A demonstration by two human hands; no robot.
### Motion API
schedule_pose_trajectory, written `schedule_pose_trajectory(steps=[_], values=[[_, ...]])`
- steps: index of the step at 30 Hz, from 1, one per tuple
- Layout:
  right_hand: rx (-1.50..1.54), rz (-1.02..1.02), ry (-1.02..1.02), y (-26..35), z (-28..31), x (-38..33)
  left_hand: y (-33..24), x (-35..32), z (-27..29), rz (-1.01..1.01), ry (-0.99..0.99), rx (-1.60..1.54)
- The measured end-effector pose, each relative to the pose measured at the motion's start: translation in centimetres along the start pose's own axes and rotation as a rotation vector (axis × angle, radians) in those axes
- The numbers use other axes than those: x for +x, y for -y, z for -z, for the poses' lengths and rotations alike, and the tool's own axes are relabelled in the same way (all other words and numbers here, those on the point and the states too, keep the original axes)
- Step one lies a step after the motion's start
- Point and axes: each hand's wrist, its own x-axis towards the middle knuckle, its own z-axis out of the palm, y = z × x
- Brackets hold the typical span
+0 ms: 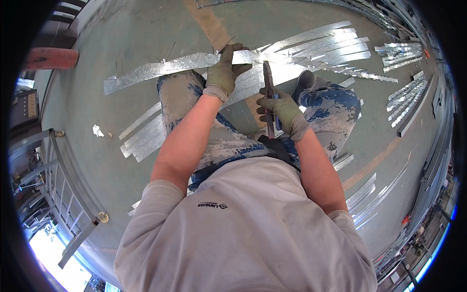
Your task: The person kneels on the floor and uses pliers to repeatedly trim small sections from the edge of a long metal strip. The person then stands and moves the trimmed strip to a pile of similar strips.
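A long, shiny metal strip (160, 69) runs crosswise over my knees, with thin pins or wires standing up from it. Wrapped in a green work glove, my left hand (223, 75) grips the strip near its middle, fingers over the far edge and thumb on the near side. My right hand (282, 111), also gloved, is closed around a long, dark hand tool (268, 80) with some blue at its handle; its exact kind is hard to make out. The tool's upper end reaches close to the strip's near edge, and I cannot tell if they touch.
Fanned metal strips (335, 46) lie beyond my right knee, and stacked strips (146, 138) lie by my left leg. More bundles (406, 100) rest at the far right. A red cylinder (53, 58) and a wheeled metal frame (68, 190) stand at left.
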Motion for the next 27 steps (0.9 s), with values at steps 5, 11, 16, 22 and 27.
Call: schedule_pose_trajectory(steps=[5,11,16,22,27], values=[[-0.022,0.011,-0.007,0.2,-0.2,-0.5,-0.3,-0.1,0.3,-0.017,0.029,0.128],[-0.02,0.011,-0.016,-0.5,-0.5,-0.2,-1.2,-0.6,0.1,-0.051,0.057,0.355],[0.027,0.006,-0.006,-0.9,-0.6,0.3,0.6,0.4,1.1,-0.023,0.02,0.198],[0.07,-0.014,-0.01,-0.8,-0.6,0.4,-1.6,-0.5,-0.3,0.067,0.004,0.018],[0.256,-0.004,0.111,-0.9,0.0,0.3,-1.8,-0.8,0.0,-0.02,0.025,0.232]])
